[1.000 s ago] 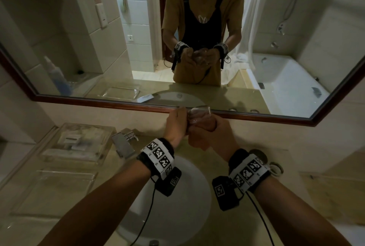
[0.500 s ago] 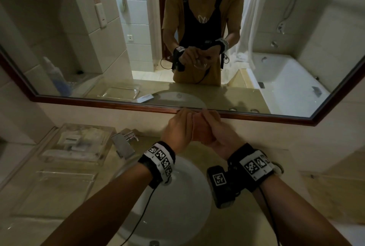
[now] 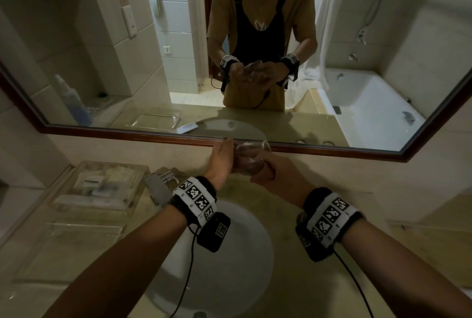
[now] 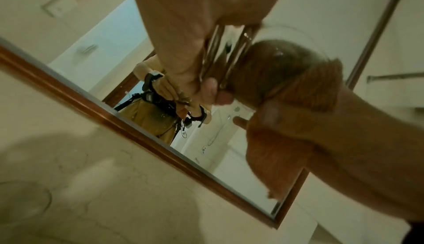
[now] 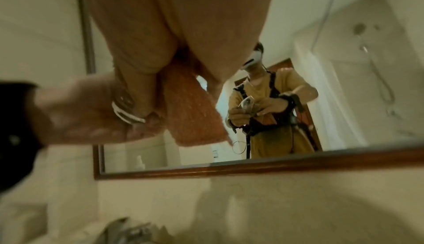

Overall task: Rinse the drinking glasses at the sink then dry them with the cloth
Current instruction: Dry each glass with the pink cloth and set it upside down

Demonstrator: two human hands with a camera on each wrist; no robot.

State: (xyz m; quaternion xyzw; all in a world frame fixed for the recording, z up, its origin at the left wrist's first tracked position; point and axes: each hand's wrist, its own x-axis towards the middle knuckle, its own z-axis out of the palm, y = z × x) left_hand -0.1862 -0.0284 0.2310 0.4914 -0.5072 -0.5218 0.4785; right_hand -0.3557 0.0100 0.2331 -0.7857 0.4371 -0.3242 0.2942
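Observation:
A clear drinking glass (image 3: 251, 155) is held above the back of the sink, close to the mirror, lying roughly sideways with its mouth to the right. My left hand (image 3: 222, 162) grips its base end (image 4: 220, 62). My right hand (image 3: 275, 177) grips an orange cloth (image 4: 275, 166), part of which is pushed inside the glass (image 4: 273, 66). In the right wrist view the cloth (image 5: 192, 111) hangs below my right fingers, beside the left hand (image 5: 80, 111). The head view hides the cloth behind my hands.
The white sink basin (image 3: 229, 266) lies below my forearms, with the faucet (image 3: 161, 185) at its left. A clear tray of toiletries (image 3: 102, 185) and a second clear tray (image 3: 84, 241) sit on the left counter. The mirror's wooden frame (image 3: 332, 150) runs just behind the glass.
Both hands have twisted round the glass: it was hidden between them half a second ago and shows again now, tilted right. The right wrist has rolled back outward.

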